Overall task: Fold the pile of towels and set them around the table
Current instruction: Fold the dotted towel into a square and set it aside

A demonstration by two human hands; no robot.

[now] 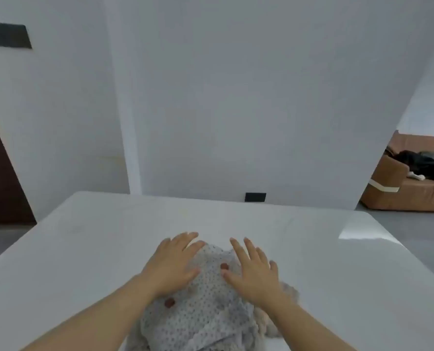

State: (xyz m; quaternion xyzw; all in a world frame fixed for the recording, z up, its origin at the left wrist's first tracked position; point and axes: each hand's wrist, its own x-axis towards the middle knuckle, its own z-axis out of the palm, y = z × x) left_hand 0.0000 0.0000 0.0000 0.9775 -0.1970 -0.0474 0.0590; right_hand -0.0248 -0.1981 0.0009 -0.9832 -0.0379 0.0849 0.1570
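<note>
A pile of towels (205,312) lies heaped on the white table (84,249) near its front edge. The top one is pale grey with small dark dots and a few reddish spots; a beige one shows beneath it at the right. My left hand (171,262) rests flat on the pile's far left part, fingers straight and spread, tips reaching the table. My right hand (255,271) lies flat on the far right part, fingers straight. Neither hand grips the cloth.
The table runs wide to both sides and back to a white wall (236,97) with a black socket (255,197). A brown sofa (408,191) with dark clothes stands at the far right. A dark door (0,178) is at the left.
</note>
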